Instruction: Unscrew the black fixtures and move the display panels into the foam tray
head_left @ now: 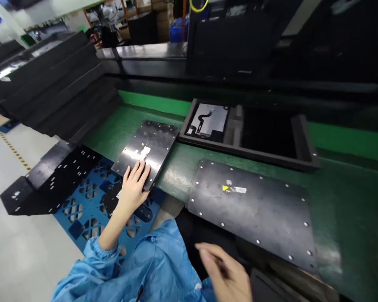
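My left hand (135,184) lies with its fingers stretched flat on the near corner of a black metal plate (151,144) that rests at the left end of the green belt (349,197). That plate carries a white and yellow sticker. A second, larger black plate (255,209) with rivets along its edge lies on the belt in front of me. My right hand (227,272) hovers low beside my body, near that plate's front edge. It is smeared by motion, and nothing shows in it.
A black tray (302,138) holding a grey panel (211,119) sits further along the belt. Stacks of black foam trays (56,84) stand at the left. A blue pallet (85,209) with black plates (50,176) lies on the floor.
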Demonstrator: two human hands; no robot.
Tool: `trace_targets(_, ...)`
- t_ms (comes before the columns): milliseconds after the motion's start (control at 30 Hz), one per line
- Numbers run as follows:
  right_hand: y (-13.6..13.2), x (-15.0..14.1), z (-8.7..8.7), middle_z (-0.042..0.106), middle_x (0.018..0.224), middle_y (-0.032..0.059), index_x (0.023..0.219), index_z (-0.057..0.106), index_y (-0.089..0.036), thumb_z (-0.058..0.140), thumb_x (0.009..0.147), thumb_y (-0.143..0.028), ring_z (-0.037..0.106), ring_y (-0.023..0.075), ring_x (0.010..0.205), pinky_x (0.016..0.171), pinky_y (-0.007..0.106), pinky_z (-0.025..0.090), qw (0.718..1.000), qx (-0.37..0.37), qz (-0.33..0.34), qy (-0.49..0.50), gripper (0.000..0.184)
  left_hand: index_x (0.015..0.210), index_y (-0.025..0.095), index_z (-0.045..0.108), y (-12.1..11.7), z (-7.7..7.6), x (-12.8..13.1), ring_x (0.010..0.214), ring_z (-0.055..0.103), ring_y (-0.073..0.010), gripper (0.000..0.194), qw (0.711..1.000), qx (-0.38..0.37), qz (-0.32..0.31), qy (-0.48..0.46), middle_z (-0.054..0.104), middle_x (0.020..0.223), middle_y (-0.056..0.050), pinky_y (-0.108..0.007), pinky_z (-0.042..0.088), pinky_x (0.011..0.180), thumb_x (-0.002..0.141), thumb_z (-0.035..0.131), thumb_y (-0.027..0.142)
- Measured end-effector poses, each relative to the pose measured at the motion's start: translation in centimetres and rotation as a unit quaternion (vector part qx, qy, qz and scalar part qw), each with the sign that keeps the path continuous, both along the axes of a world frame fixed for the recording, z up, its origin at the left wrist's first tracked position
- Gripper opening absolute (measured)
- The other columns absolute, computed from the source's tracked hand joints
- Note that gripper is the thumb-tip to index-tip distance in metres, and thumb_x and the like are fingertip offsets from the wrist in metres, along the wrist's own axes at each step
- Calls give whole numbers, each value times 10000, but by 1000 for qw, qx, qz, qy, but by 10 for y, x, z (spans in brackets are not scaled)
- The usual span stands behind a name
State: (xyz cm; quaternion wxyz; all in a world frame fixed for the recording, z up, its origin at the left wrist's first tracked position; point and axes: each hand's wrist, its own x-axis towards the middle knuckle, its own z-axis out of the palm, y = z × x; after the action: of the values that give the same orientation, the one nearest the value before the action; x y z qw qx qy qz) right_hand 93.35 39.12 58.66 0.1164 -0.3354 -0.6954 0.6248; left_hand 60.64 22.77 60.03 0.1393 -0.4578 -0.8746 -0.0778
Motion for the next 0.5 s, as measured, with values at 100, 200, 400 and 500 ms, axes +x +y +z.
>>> trace_targets(100,-30,-62,-9,786,878,79,1166,862,-197,745,978,-632,723,223,747,688,293,601,990,-107,55,67,487,1785,232,174,-11,-4,15,1669,313,-356,833,999,-3,-15,35,366,1764,-159,-627,299,1364,1093,627,329)
trace_targets(200,-40,-105,-21,802,1095,111,1408,763,-201,739,987,-648,712,207,789,709,309,594,978,-178,52,96,615,1785,206,175,-29,-8,38,1660,322,-381,863,999,2,-22,49,401,1743,-177,-653,298,1364,1072,653,295)
trace_targets(400,-39,-184,-21,792,1272,124,1446,709,-213,845,923,-609,738,286,1179,1077,418,582,925,-315,42,206,670,1758,191,295,-65,-24,84,1635,372,-399,797,998,45,-26,47,458,1708,-194,-668,245,1384,1047,644,280)
trace_targets(500,-40,-212,-14,814,1202,101,1304,767,-207,926,828,-599,758,308,1149,1084,459,594,905,-360,21,225,638,1744,213,344,-74,-34,95,1616,411,-398,794,995,78,-22,49,505,1679,-185,-665,259,1382,1026,677,283)
